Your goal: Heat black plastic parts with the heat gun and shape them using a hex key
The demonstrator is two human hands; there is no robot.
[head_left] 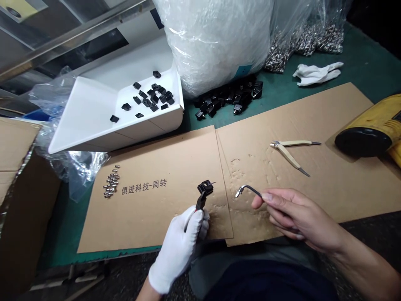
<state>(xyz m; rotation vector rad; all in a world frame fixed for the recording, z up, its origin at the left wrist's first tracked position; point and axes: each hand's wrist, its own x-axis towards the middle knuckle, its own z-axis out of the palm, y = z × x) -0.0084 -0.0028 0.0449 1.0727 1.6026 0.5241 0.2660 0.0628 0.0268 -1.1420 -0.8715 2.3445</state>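
My left hand (pixel 184 238), in a white glove, is closed around pliers (pixel 201 202) with dark jaws and a trace of red at the handle. At the jaws' tip sits a small black block (pixel 205 187) with a round hole. My bare right hand (pixel 291 213) pinches the long arm of a bent hex key (pixel 252 190). On the key's short end is a small shiny metal fitting (pixel 239 192), left of my fingers and apart from the black block. Both hands are above the cardboard sheets (pixel 175 167). Most of the pliers' handles are hidden in the glove.
Small metal fittings (pixel 111 182) lie at left. A white bin (pixel 94 125) holds several black blocks; more black parts (pixel 232 98) lie beside a large plastic bag (pixel 219 37). Cutters (pixel 290 152), a yellow tool (pixel 369 125), a glove (pixel 316 74) and bagged fittings (pixel 308 42) are right.
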